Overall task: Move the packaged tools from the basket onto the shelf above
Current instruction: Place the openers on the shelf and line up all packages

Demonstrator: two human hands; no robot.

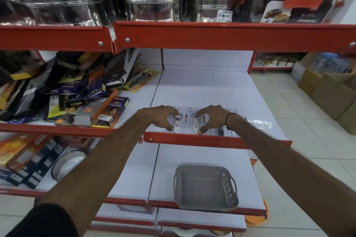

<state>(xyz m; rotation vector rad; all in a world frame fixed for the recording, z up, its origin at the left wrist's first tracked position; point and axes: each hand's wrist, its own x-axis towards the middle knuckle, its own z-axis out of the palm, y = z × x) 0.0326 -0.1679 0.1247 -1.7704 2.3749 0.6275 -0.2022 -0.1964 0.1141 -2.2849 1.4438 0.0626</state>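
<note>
Several packaged tools lie flat in a row near the front edge of the white shelf [202, 86]. My left hand [161, 116] rests with spread fingers on one packaged tool [176, 124], a white-handled opener on a white card. My right hand [211, 116] presses the neighbouring packaged tool [196, 125] in the same way. Another package [221, 131] with a dark handle lies partly under my right wrist. The grey plastic basket [205, 186] stands on the shelf below, and I see nothing inside it.
A jumble of boxed and carded goods [77, 94] fills the same shelf to the left. Steel containers [150, 4] stand on the red-edged shelf above. Cardboard boxes [327, 90] sit on the tiled floor at right. A round steel-rimmed dish [67, 165] lies lower left.
</note>
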